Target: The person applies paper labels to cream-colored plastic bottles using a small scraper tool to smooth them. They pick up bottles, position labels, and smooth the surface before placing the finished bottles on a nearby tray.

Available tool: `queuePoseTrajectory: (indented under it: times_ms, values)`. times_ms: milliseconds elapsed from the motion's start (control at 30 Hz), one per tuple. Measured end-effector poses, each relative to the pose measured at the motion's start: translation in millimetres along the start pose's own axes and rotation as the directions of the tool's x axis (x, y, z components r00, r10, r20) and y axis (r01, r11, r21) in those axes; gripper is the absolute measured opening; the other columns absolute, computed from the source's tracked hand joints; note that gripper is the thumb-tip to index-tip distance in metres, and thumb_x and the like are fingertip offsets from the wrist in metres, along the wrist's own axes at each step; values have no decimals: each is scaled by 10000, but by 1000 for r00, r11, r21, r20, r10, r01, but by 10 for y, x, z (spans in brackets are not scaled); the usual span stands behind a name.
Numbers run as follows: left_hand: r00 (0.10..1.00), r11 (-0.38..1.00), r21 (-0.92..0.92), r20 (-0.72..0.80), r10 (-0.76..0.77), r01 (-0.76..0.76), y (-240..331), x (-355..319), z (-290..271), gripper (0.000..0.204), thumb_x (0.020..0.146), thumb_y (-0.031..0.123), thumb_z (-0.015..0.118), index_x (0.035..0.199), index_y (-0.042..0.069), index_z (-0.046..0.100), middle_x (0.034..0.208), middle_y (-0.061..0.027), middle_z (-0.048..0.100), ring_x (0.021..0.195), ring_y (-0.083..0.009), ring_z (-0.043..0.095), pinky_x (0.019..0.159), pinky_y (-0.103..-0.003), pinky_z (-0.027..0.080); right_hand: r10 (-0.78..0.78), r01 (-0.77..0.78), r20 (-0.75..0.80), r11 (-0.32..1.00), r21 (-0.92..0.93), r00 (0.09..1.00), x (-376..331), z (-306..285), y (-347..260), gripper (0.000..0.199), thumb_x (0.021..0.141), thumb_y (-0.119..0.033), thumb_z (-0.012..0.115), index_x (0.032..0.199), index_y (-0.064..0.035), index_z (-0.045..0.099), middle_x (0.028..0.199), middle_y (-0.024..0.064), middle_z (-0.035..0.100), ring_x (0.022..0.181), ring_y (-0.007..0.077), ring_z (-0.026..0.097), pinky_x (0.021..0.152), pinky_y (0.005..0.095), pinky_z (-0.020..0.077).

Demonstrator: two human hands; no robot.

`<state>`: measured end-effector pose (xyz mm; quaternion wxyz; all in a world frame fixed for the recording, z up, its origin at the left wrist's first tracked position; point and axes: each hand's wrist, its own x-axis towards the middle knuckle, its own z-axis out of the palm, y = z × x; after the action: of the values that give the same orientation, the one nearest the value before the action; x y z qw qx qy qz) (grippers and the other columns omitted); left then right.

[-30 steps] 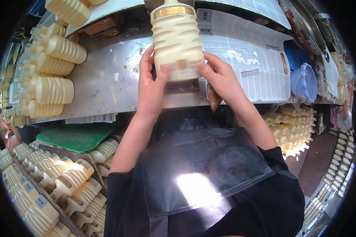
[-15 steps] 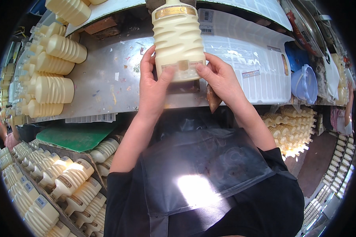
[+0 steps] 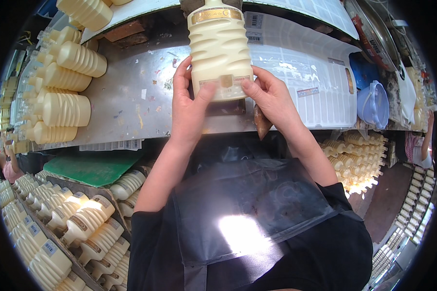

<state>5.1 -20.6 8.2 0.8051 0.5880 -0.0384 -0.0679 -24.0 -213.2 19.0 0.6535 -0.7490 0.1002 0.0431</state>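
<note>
A cream-coloured bottle (image 3: 218, 48) with wavy ridges stands out in front of me, its neck toward the far edge and its base toward me. A gold label (image 3: 216, 15) crosses its upper part, and a pale label band runs near the base. My left hand (image 3: 189, 94) grips the lower left side, thumb on the band. My right hand (image 3: 269, 92) holds the lower right side, its thumb also on the front near the band. Fingers of both hands go partly behind the bottle. A brown pointed piece (image 3: 262, 122) shows beneath my right hand at the table edge.
Several cream bottles lie stacked at the left (image 3: 65, 109) of the metal table (image 3: 126, 92). On the right are sheets of white labels (image 3: 320, 97) and a light-blue bucket (image 3: 373, 104). Racks of bottles (image 3: 90, 218) fill the lower left, below a green board (image 3: 95, 167).
Almost nothing differs. The left thumb has shifted slightly along the label band; the bottle stays in both hands.
</note>
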Motion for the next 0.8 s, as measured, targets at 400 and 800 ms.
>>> queuePoseTrajectory:
  times_ms: [400, 800]
  values:
    - [1000, 1000, 19, -1, 23, -23, -37, 1, -14, 724, 942, 195, 730, 1535, 42, 345, 1344, -115, 519, 1250, -204, 521, 1096, -372, 421, 23, -41, 112, 987, 158, 993, -30, -85, -79, 491, 1059, -288, 616, 1431, 25, 552, 1139, 39, 687, 965, 57, 575, 850, 241, 486]
    - [1000, 1000, 16, -6, 19, -19, -50, 4, -8, 737, 935, 217, 740, 1538, 52, 349, 1314, -102, 522, 1235, -197, 512, 1096, -371, 410, 45, -58, 102, 991, 124, 994, 6, -40, 59, 521, 1050, -268, 634, 1452, 42, 519, 1275, 89, 673, 1144, 113, 597, 1007, 265, 458]
